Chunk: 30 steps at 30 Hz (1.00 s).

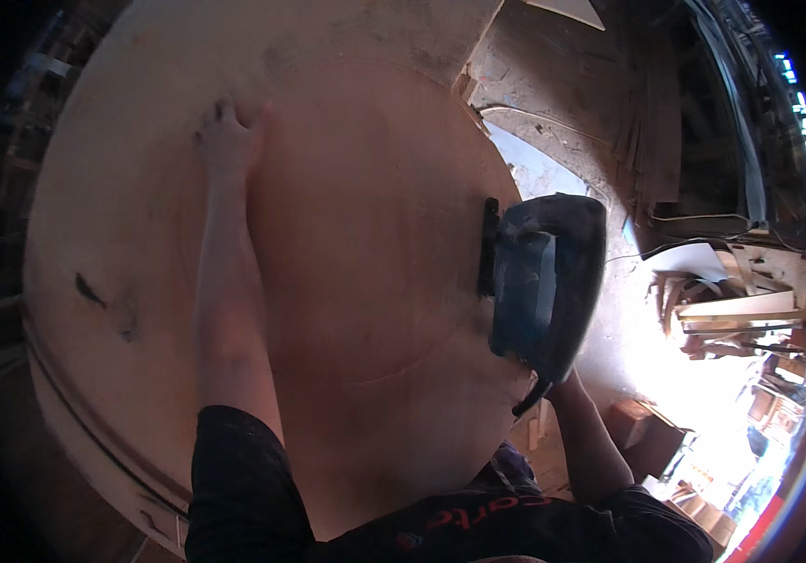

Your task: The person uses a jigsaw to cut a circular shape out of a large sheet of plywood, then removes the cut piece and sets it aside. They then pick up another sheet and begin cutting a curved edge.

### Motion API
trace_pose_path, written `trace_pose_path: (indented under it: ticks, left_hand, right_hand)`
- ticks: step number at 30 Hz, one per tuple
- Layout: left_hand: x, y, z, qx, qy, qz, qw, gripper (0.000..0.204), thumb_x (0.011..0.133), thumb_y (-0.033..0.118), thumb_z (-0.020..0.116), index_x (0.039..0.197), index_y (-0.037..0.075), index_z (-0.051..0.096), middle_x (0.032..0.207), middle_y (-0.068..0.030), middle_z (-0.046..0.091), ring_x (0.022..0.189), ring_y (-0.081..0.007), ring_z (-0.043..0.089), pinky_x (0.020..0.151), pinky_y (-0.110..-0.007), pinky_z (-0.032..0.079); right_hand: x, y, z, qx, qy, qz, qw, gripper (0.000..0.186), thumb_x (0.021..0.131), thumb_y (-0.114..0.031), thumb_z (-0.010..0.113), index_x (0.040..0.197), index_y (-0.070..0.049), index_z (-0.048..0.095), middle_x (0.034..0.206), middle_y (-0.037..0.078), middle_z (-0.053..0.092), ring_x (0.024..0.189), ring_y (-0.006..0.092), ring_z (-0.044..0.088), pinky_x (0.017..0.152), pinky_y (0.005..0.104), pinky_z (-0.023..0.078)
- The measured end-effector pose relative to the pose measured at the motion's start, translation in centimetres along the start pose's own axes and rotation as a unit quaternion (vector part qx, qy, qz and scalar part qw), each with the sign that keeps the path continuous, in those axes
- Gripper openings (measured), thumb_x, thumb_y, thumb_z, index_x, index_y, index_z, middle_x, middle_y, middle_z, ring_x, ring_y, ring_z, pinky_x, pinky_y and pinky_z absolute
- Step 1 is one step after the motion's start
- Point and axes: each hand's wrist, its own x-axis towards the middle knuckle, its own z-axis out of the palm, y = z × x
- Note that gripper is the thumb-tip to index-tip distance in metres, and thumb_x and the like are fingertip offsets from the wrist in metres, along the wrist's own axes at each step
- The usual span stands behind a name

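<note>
A large round wooden board [365,225] fills the middle of the view, with a dark mark at its left and faint curved lines on its face. My left hand [229,131] lies on the board's upper left part, fingers apart and slightly bent. A dark blue-black power tool [525,281] with a long handle sits at the board's right edge, its black base plate against the wood. My right hand [561,385] grips this tool from below and is mostly hidden behind it.
Stacked sheets and planks [652,113] stand at the upper right. Scrap boards [731,310] are piled at the right over a brightly sunlit floor, beside a reddish box [633,418]. A cord [647,251] runs from near the tool toward the right. Dim clutter lines the far left.
</note>
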Motion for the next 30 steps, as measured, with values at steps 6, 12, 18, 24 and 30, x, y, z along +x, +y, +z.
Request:
trace_pose_path:
  ticks: [6,12,18,24,30]
  left_hand:
    - [1.2,-0.1,2.4,-0.003,-0.011,0.045,0.999,0.085,0.084,0.069,0.054,0.127,-0.004,0.057,0.118,-0.0275,0.062,0.113,-0.0406,0.059,0.100,-0.046,0.044]
    - [1.9,-3.2,3.2,-0.002,-0.010,0.055,0.998,0.088,0.082,0.072,0.054,0.128,-0.003,0.058,0.129,-0.0275,0.057,0.122,-0.0388,0.055,0.104,-0.045,0.042]
    - [1.2,0.1,3.2,-0.080,0.043,0.037,0.995,0.080,0.076,0.064,0.063,0.117,-0.004,0.060,0.120,-0.0271,0.059,0.117,-0.0399,0.054,0.102,-0.046,0.041]
    - [0.5,0.7,3.6,-0.150,0.136,0.028,0.979,0.055,0.070,0.047,0.076,0.080,-0.006,0.068,0.089,-0.0278,0.066,0.094,-0.0456,0.059,0.089,-0.053,0.044]
    - [2.2,-2.6,5.4,-0.084,0.018,0.023,0.996,0.092,0.077,0.077,0.056,0.134,0.004,0.056,0.134,-0.0212,0.056,0.127,-0.0359,0.052,0.109,-0.044,0.037]
  right_hand:
    - [0.3,-0.8,-2.5,-0.054,0.023,-0.015,0.998,0.040,0.097,-0.026,0.049,0.127,0.002,0.051,0.116,0.012,0.063,0.103,0.0208,0.061,0.088,0.0342,0.049]
    - [-1.9,-11.3,-4.3,-0.230,0.032,-0.098,0.968,0.050,0.100,-0.032,0.044,0.137,0.001,0.043,0.126,0.013,0.059,0.112,0.0224,0.059,0.096,0.0368,0.047]
    - [-4.1,-20.0,5.7,-0.275,0.019,-0.082,0.958,0.056,0.095,-0.036,0.052,0.135,0.002,0.045,0.114,0.014,0.063,0.097,0.0225,0.066,0.085,0.0345,0.053]
    - [-1.2,-19.7,7.6,-0.177,0.092,0.018,0.980,0.035,0.088,-0.024,0.061,0.112,0.001,0.054,0.089,0.010,0.064,0.062,0.0155,0.066,0.053,0.0269,0.055]
    - [-0.4,-19.8,7.8,-0.201,0.095,0.036,0.974,0.043,0.084,-0.025,0.070,0.115,0.000,0.055,0.081,0.008,0.059,0.053,0.0145,0.061,0.044,0.0274,0.053]
